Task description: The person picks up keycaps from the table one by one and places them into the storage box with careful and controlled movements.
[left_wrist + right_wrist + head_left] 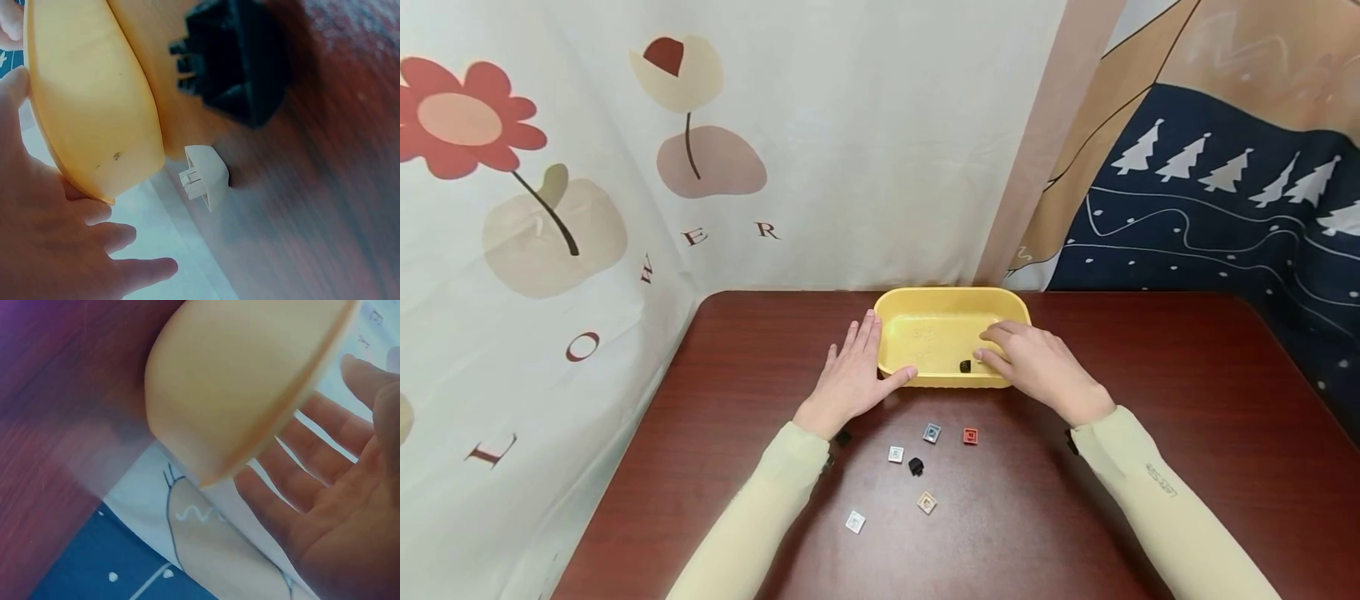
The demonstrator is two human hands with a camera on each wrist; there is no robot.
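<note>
A yellow tray (951, 380) stands at the table's back edge with a black keycap (966, 366) inside, near its front wall. My left hand (853, 379) rests against the tray's left end, fingers straight and thumb over the front rim. My right hand (1041, 367) reaches over the right end, fingers loosely bent and thumb apart, close to the black keycap; a tiny pale spot shows by the thumb tip, too small to identify. In the right wrist view the hand (337, 481) has its fingers spread beside the tray (219, 381), their tips partly hidden by its rim.
In front of the tray lie a red keycap (971, 436), a blue-grey one (932, 432), a black one (916, 467), a beige one (927, 502) and two white ones (896, 454). A printed curtain (865, 150) hangs behind the table.
</note>
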